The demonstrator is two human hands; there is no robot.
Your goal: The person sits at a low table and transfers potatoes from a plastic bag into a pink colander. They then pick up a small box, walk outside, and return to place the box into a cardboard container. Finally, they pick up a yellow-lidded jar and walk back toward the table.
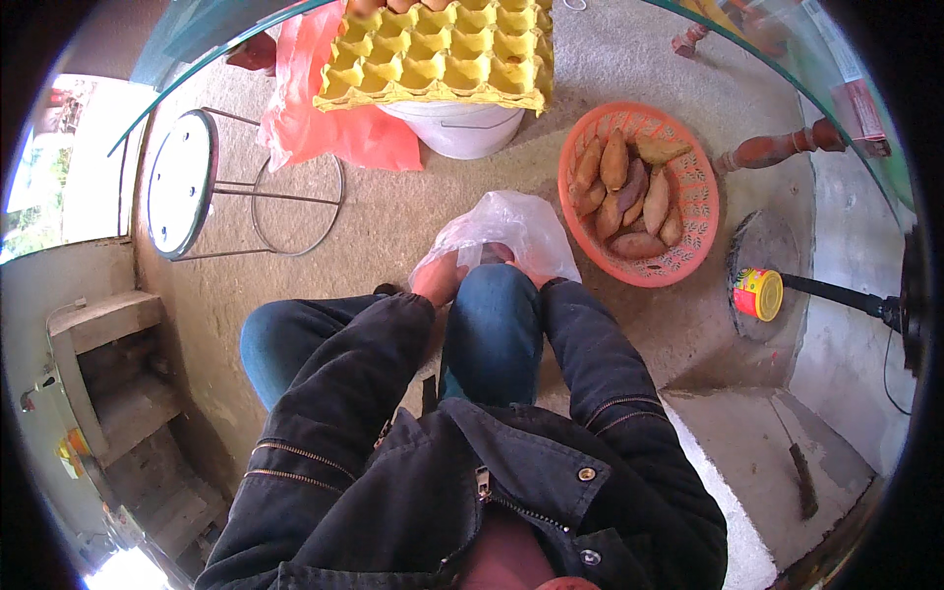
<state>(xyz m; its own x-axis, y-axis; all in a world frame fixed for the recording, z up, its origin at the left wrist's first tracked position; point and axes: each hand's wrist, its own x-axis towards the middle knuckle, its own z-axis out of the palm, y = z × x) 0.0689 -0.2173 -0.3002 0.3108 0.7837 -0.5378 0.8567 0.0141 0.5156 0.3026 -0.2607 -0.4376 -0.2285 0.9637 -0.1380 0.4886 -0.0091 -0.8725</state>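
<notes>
A translucent plastic bag (pixel 516 214) hangs around both of my hands, just beyond my raised knee. My left hand (pixel 439 279) is at the bag's left side, its fingers partly behind the film. Only a little of my right hand (pixel 532 273) shows at the bag's right side, the rest being hidden by the knee and plastic. Between the hands, a dark reddish-purple thing (pixel 496 253) shows at the bag; it looks like a sweet potato. To the right of the bag stands a pink plastic basket (pixel 640 279) holding several sweet potatoes (pixel 614 161).
Ahead, a yellow egg tray (pixel 442 63) lies on a white bucket (pixel 468 133), beside a pink plastic bag (pixel 339 140). A round stool (pixel 181 184) lies tipped at left. At right are a yellow-lidded can (pixel 758 293) and a turned wooden leg (pixel 782 147) under a glass tabletop.
</notes>
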